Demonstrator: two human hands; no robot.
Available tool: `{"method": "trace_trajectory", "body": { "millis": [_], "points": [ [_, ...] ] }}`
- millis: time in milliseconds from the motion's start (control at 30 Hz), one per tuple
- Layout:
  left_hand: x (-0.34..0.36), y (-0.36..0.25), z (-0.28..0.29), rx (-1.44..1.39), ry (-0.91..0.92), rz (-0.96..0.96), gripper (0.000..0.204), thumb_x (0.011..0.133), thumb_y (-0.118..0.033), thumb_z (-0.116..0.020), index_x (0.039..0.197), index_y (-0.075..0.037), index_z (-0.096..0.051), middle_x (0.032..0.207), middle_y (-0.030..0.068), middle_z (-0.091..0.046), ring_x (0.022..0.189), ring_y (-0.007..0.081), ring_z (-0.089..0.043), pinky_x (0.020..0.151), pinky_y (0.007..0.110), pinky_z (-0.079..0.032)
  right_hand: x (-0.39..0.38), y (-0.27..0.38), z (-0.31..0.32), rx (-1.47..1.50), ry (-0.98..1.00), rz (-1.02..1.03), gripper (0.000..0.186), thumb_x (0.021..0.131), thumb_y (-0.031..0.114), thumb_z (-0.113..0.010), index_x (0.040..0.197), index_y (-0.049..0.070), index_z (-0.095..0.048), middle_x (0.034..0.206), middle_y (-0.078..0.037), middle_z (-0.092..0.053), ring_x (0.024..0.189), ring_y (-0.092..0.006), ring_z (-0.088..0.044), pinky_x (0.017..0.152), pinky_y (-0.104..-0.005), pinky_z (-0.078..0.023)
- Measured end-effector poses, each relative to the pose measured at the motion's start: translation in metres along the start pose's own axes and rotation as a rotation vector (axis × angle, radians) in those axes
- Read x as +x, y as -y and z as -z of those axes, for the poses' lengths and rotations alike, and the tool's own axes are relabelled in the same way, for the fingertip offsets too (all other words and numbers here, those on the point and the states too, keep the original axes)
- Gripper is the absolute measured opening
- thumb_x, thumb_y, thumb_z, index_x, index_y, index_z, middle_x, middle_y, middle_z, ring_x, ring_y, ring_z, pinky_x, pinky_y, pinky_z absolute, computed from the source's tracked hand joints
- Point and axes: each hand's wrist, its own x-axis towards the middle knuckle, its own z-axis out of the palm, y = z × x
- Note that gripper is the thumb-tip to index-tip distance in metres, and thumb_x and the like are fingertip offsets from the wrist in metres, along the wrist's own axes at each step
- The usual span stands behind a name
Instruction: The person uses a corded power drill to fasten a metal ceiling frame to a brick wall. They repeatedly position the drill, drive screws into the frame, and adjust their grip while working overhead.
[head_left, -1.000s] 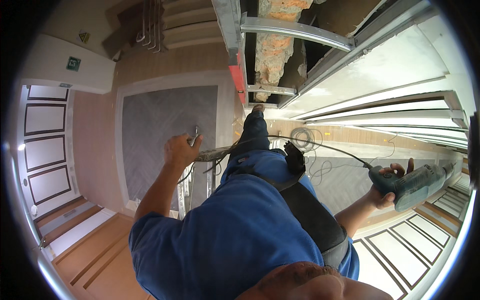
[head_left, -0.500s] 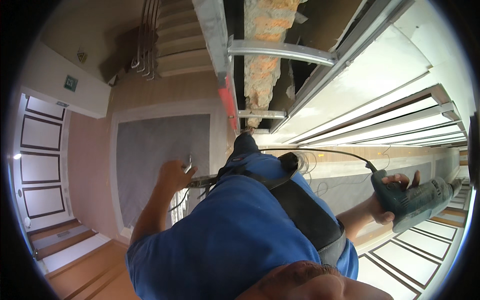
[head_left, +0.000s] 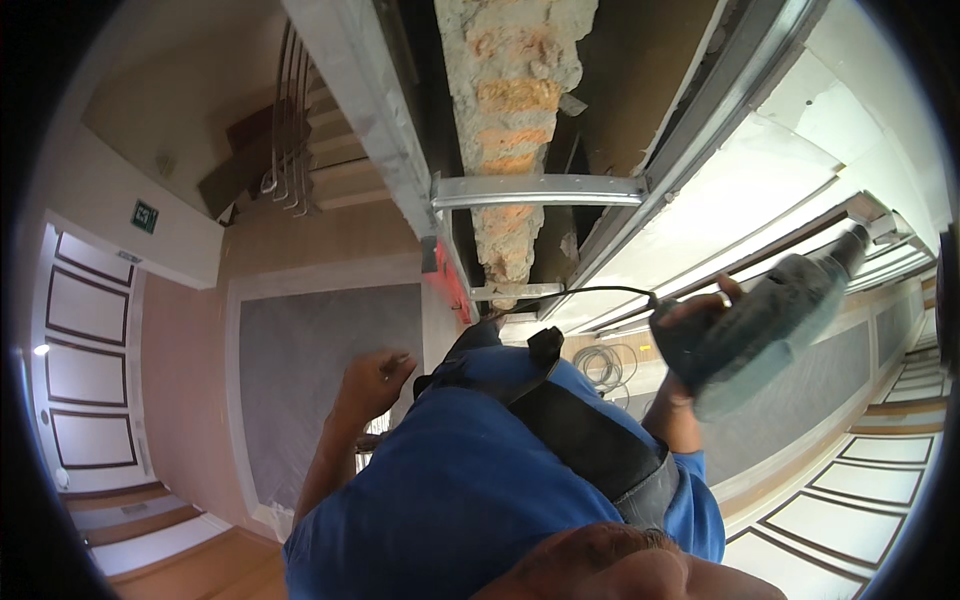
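Note:
A dark green corded power drill (head_left: 770, 335) is gripped in my right hand (head_left: 703, 306), out to the right, with its chuck end tilted up and away. From its handle a black cord (head_left: 600, 290) runs left toward my waist. My left hand (head_left: 380, 382) is raised beside my left hip, with its fingers curled together. Anything small pinched there is too hard to make out. Across my blue shirt runs a wide black strap (head_left: 600, 425).
A metal stud frame (head_left: 540, 190) stands in front of me around a broken brick and mortar wall edge (head_left: 510, 100). White panels (head_left: 730, 200) line the right. Coiled cable (head_left: 603, 368) lies on the floor. Stairs with a metal handrail (head_left: 285, 120) are at far left.
The drill has swung up and inward, nearer the frame. My left hand has moved slightly right and down; the shiny metal piece at its fingers no longer shows. The stud frame appears closer.

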Motion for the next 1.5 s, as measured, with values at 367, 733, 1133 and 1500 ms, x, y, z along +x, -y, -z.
{"method": "trace_trajectory", "body": {
  "millis": [367, 733, 1133, 1500],
  "points": [
    [0.118, -0.152, -0.01, -0.168, -0.015, -1.138, 0.103, 0.077, -0.059, -0.084, 0.151, 0.002, -0.046, 0.14, 0.0182, -0.061, 0.127, 0.0298, -0.061, 0.109, 0.042, -0.045, -0.036, -0.06, -0.049, -0.054, 0.332, 0.034, 0.093, 0.092, 0.05, -0.066, 0.155, 0.004, -0.014, 0.129, -0.024, -0.058, 0.101, -0.0265, -0.065, 0.081, -0.0366, -0.057],
    [0.117, -0.135, -0.108, -0.563, 0.217, -1.297, 0.123, 0.069, -0.06, -0.087, 0.157, 0.005, -0.03, 0.154, 0.0227, -0.044, 0.145, 0.0339, -0.04, 0.119, 0.044, -0.033, -0.042, -0.067, -0.085, -0.132, 0.47, 0.318, 0.181, 0.05, 0.05, -0.102, 0.148, -0.003, 0.04, 0.164, -0.036, -0.004, 0.154, -0.0434, -0.015, 0.125, -0.051, -0.018],
    [0.097, -0.152, -0.044, -1.064, 0.244, -0.851, 0.064, 0.093, -0.02, -0.067, 0.148, 0.003, -0.043, 0.141, 0.0193, -0.056, 0.129, 0.0296, -0.056, 0.108, 0.041, -0.045, -0.022, -0.057, -0.107, -0.06, 0.483, 0.292, 0.092, 0.099, 0.028, -0.065, 0.16, -0.01, -0.008, 0.151, -0.038, -0.036, 0.137, -0.0486, -0.041, 0.117, -0.0524, -0.03],
    [0.117, -0.153, -0.054, -1.248, 0.531, -0.585, 0.058, 0.093, -0.011, -0.065, 0.147, -0.002, -0.043, 0.13, 0.0201, -0.061, 0.112, 0.0247, -0.065, 0.077, 0.036, -0.059, -0.015, -0.056, -0.096, 0.14, 0.462, 0.044, 0.071, 0.107, 0.016, -0.052, 0.162, -0.005, -0.013, 0.146, -0.032, -0.048, 0.117, -0.0326, -0.064, 0.083, -0.0323, -0.057]
  ]
}}
